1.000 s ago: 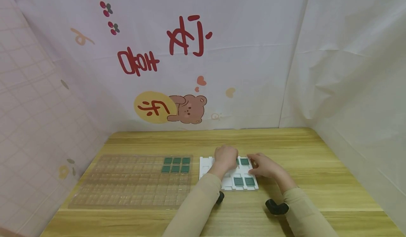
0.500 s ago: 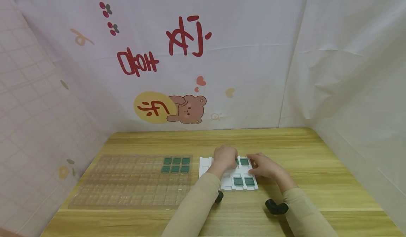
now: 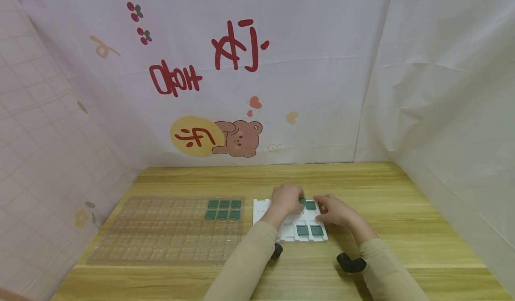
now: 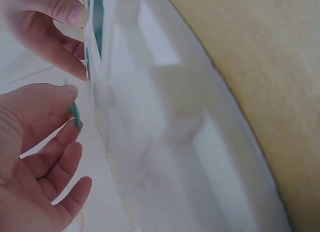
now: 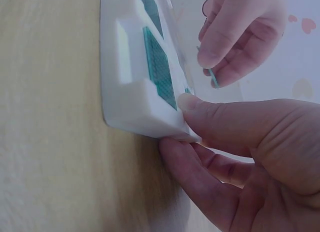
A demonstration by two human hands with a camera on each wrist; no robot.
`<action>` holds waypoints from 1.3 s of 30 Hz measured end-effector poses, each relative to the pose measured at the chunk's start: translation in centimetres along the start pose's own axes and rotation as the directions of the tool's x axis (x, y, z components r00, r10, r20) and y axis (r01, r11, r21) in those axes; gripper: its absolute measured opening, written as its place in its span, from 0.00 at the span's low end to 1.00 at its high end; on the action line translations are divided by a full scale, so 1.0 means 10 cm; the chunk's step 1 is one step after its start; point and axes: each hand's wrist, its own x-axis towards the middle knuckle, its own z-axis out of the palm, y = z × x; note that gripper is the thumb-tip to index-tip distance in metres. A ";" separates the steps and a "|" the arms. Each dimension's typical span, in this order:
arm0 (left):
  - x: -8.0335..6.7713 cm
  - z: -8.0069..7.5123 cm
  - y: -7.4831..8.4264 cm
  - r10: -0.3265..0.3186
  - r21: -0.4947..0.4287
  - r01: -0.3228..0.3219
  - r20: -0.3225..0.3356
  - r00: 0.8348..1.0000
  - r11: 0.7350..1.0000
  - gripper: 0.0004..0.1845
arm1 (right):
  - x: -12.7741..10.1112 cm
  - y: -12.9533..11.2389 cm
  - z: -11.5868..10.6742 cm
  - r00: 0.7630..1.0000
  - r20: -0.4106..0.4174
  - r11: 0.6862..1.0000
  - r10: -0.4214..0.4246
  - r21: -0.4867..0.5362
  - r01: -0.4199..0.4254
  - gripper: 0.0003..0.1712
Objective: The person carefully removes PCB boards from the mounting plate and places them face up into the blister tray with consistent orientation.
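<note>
A thin green chip [image 4: 75, 114] is pinched on edge between the thumb and forefinger of my left hand [image 3: 286, 200], above the white tray [image 3: 288, 233]. The other left fingers curl loosely, as the left wrist view shows. At the tray's right end, my right hand [image 3: 339, 210] grips the rim, its thumb [image 5: 220, 119] on top and fingers against the side. Green chips [image 3: 302, 231] sit in pockets of the tray's right half; one more chip [image 3: 310, 205] lies near the right thumb. My left hand and forearm cover part of the tray.
Left of the white tray lies a large clear plastic tray [image 3: 161, 238] with many pockets; several green chips [image 3: 224, 204] fill its upper right corner. The wooden table [image 3: 322, 283] ends at a printed cloth backdrop [image 3: 314, 91]. Black wrist mounts [image 3: 351, 263] jut below the forearms.
The left hand has lifted slightly up and to the right, and a chip now shows at its fingertips, raised from the tray. The right hand has stayed in place.
</note>
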 end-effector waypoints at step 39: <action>-0.34 -0.21 0.00 0.119 -0.127 -0.149 -0.218 0.969 0.981 0.15 | 0.01 0.02 0.01 1.000 0.007 1.000 -0.025 0.004 0.025 0.39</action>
